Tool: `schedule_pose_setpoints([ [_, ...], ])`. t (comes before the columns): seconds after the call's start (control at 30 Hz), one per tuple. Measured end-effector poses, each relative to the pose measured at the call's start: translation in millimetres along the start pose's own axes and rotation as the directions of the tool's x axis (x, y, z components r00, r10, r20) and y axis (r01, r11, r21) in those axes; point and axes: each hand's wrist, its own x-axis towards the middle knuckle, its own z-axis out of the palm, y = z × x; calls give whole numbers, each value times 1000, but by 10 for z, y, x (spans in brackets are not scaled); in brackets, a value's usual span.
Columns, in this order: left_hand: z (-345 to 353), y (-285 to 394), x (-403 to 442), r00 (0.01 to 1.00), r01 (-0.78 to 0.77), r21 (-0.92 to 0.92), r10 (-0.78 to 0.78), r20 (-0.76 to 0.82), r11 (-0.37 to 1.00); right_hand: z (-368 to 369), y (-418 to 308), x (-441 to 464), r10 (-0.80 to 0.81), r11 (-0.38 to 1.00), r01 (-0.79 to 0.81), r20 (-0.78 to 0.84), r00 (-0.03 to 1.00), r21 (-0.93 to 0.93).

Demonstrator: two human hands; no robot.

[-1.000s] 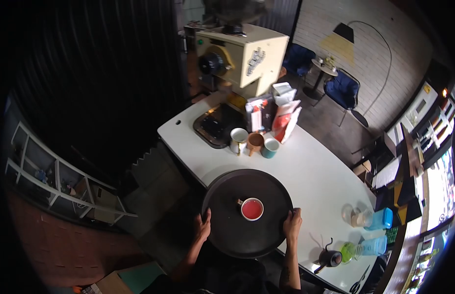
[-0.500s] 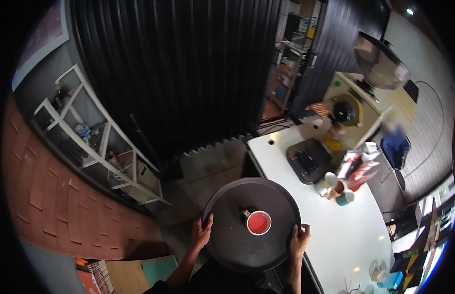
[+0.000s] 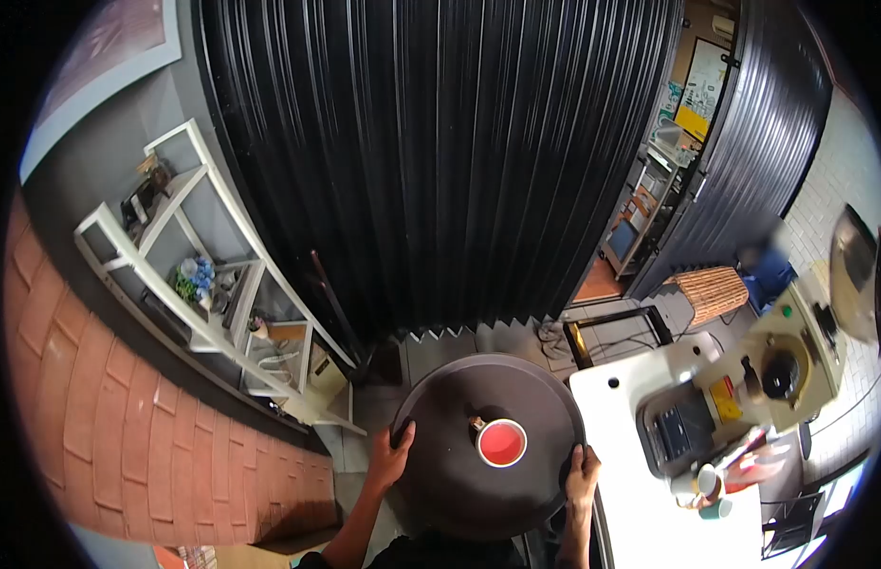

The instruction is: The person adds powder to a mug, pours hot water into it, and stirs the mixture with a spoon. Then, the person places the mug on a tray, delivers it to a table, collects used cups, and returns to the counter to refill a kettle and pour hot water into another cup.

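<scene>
A round dark tray (image 3: 450, 493) is held level in front of my body, gripped at both sides. On it, a little right of its middle, stands a cup (image 3: 501, 443) of red liquid, its handle toward the upper left. My left hand (image 3: 390, 455) is closed on the tray's left rim, thumb on top. At the right rim my right hand (image 3: 582, 474) is closed on the tray, with the fingers under it partly hidden.
A white table (image 3: 630, 512) with mugs (image 3: 714, 507), a black tray (image 3: 676, 429) and a cream machine (image 3: 791, 370) is at the right. White shelving (image 3: 241, 332) and a brick wall (image 3: 156, 436) are at left. Black corrugated panels (image 3: 440, 171) stand ahead, with a doorway (image 3: 649, 209) at upper right.
The view has swung left, so the table and machine have shifted to the right of the frame and the shelving shows more. Both hands still hold the tray with the cup on it.
</scene>
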Motion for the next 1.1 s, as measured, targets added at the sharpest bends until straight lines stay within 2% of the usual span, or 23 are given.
schedule_pose_setpoints([
  [0.03, 39, 65, 190, 1000, -6, 4, 6, -7, 1000, 139, 33, 163, -88, 996, 90, -72, 994, 29],
  [0.1, 119, 176, 560, 994, -33, -43, 28, -110, 999, 349, -150, 473, -120, 992, 115, -81, 989, -60],
  [0.2, 218, 213, 1219, 995, -87, -50, 84, -61, 995, 686, -458, 983, -135, 986, 123, -99, 986, -113],
  [0.37, 447, 455, 2157, 1000, -12, -39, 12, 3, 999, 1014, -324, 1677, -73, 981, 47, -139, 988, -187],
  [0.43, 591, 615, 2518, 988, -143, 53, 146, -55, 988, 1174, -211, 1905, -61, 986, 22, -234, 970, -165],
  [0.5, 734, 666, 2947, 990, -126, 13, 125, 60, 992, 1333, -149, 2126, -46, 992, 4, -329, 943, -128],
  [0.57, 947, 704, 3388, 979, -187, 12, 185, 88, 982, 1395, -179, 2347, -48, 987, -5, -335, 941, -158],
  [0.6, 1040, 941, 3542, 983, -167, 75, 160, 91, 983, 1422, -212, 2461, -45, 986, -16, -349, 936, -169],
  [0.67, 1295, 912, 3957, 982, -152, 137, 133, 135, 979, 1417, -308, 2634, 283, 944, -316, -261, 923, -96],
  [0.73, 1558, 1042, 4462, 980, -110, 256, 61, 189, 960, 1579, -396, 2875, 180, 979, -204, -373, 910, -26],
  [0.8, 1782, 1065, 4884, 925, -209, 48, 182, 334, 977, 1699, -553, 3075, 127, 990, -140, -469, 874, 7],
  [0.83, 1930, 1049, 5128, 903, -246, 32, 217, 372, 969, 1703, -676, 3211, 107, 992, -126, -489, 866, -4],
  [0.9, 2225, 1226, 5482, 860, -256, 36, 210, 465, 966, 1754, -825, 3399, 140, 989, -141, -550, 823, 41],
  [0.93, 2332, 1387, 5525, 873, -237, 61, 186, 451, 970, 1760, -897, 3461, 119, 987, -158, -580, 806, -17],
  [0.97, 2485, 1334, 5678, 862, -311, 75, 248, 442, 947, 1774, -880, 3444, 152, 981, -195, -608, 779, -4],
  [1.03, 2736, 1424, 5925, 805, -295, 28, 233, 545, 955, 1787, -782, 3605, 271, 962, -234, -614, 742, 141],
  [1.1, 3025, 1572, 6134, 743, -294, -2, 229, 629, 956, 1772, -857, 3747, 281, 958, -248, -659, 698, 146],
])
